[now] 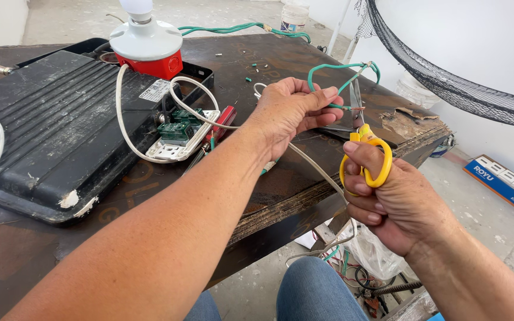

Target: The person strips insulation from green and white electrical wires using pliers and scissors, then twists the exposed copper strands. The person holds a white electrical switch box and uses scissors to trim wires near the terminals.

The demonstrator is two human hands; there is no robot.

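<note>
- Centre right of the frame: the left hand (292, 110) pinches a looped green wire (343, 74) between thumb and fingers.
- Just below it, the right hand (388, 199) grips yellow-handled scissors (364, 157), fingers through the loops; the blades point up, meeting the wire beside the left fingertips.
- Upper left: an open black case (49, 131) on the dark table (281, 184) holds a white outlet plate (182, 139) and white cable (123, 119).

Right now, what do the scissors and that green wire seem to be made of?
Scissors: glossy yellow handles, likely plastic; grey blades that look like metal. Green wire: smooth green jacket, probably plastic insulation, bending in a loop; where the blades meet it, a thin reddish strand shows, possibly copper.
</note>
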